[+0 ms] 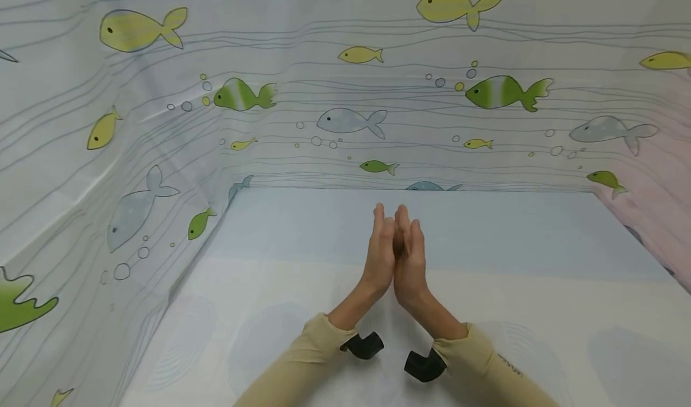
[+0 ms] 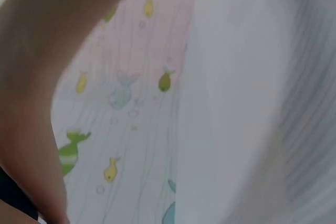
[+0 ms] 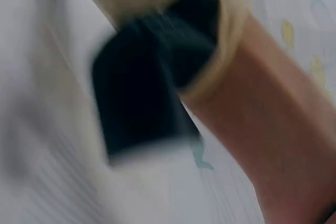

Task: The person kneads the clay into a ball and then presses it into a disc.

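Observation:
In the head view my left hand point(image 1: 380, 251) and right hand point(image 1: 411, 260) stand upright, heels together and palms facing. Their fingers are straight and point away from me, with a narrow dark gap between them near the middle. No object shows in either hand, though the inner palms are hidden. Tan sleeves point(image 1: 302, 359) end at both wrists. A black wrist camera point(image 1: 366, 345) juts from the left cuff, another black camera point(image 1: 424, 366) from the right one. The left wrist view has a bare forearm point(image 2: 31, 77); the right wrist view shows a black camera point(image 3: 136, 93) under a cuff.
Beneath the hands lies a white table point(image 1: 259, 287) with a pale blue band point(image 1: 302, 221) along its far side. Behind and to the left hangs a fish-patterned curtain point(image 1: 291, 77). Its right side point(image 1: 653, 197) is pinkish.

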`<state>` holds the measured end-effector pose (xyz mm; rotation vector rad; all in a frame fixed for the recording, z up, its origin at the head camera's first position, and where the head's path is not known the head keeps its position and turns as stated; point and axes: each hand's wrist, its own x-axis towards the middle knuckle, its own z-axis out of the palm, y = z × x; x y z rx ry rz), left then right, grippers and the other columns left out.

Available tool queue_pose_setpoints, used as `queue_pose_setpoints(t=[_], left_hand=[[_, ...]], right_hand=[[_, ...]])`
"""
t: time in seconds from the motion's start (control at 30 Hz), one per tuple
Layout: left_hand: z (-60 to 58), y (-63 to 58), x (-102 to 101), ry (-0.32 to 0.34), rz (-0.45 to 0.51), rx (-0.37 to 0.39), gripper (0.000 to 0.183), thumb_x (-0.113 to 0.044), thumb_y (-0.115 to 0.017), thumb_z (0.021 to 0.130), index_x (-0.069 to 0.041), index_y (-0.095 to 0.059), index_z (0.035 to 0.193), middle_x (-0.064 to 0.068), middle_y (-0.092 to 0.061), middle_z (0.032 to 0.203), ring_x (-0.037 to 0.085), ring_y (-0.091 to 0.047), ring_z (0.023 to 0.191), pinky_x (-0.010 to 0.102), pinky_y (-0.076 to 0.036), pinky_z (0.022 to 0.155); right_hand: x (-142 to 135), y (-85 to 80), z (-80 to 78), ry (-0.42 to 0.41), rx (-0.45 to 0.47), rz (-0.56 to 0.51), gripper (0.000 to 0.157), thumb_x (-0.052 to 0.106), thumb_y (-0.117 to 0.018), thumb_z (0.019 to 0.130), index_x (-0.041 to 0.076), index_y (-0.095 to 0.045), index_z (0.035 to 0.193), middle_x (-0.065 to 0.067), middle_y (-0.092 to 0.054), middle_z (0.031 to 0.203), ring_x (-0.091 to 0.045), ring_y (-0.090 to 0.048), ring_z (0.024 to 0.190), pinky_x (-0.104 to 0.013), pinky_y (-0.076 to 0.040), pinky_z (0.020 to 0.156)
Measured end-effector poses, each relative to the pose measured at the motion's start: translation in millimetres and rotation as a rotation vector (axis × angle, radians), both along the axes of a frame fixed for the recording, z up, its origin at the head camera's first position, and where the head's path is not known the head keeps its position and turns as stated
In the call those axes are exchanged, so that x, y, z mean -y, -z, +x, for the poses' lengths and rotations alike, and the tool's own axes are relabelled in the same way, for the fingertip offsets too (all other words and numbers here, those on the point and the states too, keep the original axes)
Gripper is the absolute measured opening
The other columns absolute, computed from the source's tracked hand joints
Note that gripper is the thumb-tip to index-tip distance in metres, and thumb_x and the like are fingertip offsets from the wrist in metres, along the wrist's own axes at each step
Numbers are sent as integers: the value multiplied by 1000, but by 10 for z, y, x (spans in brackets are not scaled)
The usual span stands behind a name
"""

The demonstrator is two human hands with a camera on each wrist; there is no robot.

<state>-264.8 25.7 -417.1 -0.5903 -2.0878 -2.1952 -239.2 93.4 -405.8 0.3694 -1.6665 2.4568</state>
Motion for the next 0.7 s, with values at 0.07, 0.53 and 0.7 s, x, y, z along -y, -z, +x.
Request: queue_pose_setpoints(t=[0.07, 0.53, 0.7], left_hand=[[-76, -4, 38, -25, 18, 17, 72, -49, -20, 103, -7, -1, 159, 3, 3, 166, 16, 4, 152, 43, -1, 123], [-470, -298, 324, -155, 54, 35, 72, -50, -19, 103, -10, -3, 160, 1, -1, 166, 14, -1, 152, 41, -4, 123], [-424, -325, 276, -77, 81, 2, 71, -48, -19, 103, -9, -4, 160, 1, -2, 166, 14, -1, 152, 40, -4, 123]], right_hand=[[47, -10, 53, -23, -7, 28, 72, 51, -9, 104, 6, 6, 158, -6, -1, 166, -17, 10, 151, -42, 6, 122], [179, -33, 292, -255, 25, 25, 69, 48, -5, 105, 10, 27, 153, -7, 21, 163, -30, 10, 151, -48, 2, 122], [135, -114, 220, -220, -17, 17, 69, 51, -4, 104, 11, 15, 157, -4, 9, 165, -24, 6, 152, -47, 0, 122]])
